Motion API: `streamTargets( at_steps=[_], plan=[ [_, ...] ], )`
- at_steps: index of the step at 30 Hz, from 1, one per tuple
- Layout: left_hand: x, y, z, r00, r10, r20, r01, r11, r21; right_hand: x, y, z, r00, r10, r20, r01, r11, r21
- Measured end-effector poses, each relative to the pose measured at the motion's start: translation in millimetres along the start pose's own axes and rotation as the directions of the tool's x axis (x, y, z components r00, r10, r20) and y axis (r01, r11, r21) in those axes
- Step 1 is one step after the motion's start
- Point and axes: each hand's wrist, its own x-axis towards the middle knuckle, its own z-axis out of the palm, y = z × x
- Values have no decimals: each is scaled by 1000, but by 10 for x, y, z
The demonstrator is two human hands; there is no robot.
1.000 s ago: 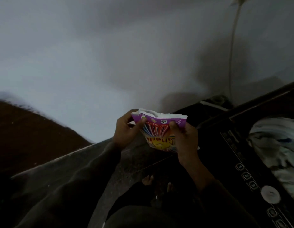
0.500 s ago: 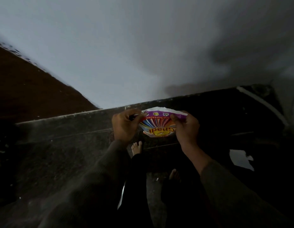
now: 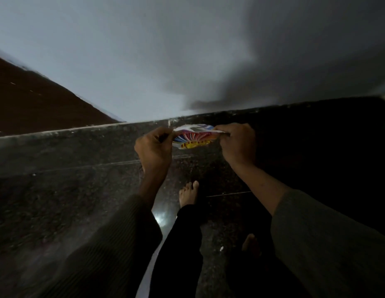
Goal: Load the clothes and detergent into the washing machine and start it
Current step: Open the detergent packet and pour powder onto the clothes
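L hand & R hand are each pinching a top corner of the detergent sachet, which is spanning the gap btwn them w/ its printed face toward the person. Below the grip, a bare foot is standing on the dark speckled floor. Beyond it, a pale wall is rising.

We see a dark skirting band crossing the dim room. Above it rises a pale grey wall, shadowed rightward; above its left end, a reddish-brown surface; below it, speckled dark floor with one glint.
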Motion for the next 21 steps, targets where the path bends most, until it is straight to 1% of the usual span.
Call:
streamTargets(
  at_steps=[4,7,9,13,15,17,19,21],
  plan=[
    [305,-573,279,998,-58,-12,58,998,-22,337,73,731,999,40,31,-40,999,-3],
    [462,-943,415,998,-65,4,65,998,-14,514,127,1106,998,-5,69,5,1000,-3],
    [550,-1145,460,997,-54,46,54,999,1,624,149,1288,994,-40,106,39,999,8],
    [788,-1487,527,991,0,131,-13,995,99,813,188,1607,988,-84,129,93,993,-65],
    [926,-1594,557,988,-11,152,-4,996,93,907,173,1715,987,-98,130,113,987,-111],
    [1055,-1620,574,988,-7,155,-6,997,80,1021,112,1766,993,-62,105,75,989,-125],
    [1180,-1584,582,986,37,163,-62,987,150,1121,64,1792,995,-62,82,72,990,-124],
    [1292,-1554,598,981,73,177,-111,971,213,1195,17,1789,992,-53,111,67,990,-122]
  ],
)
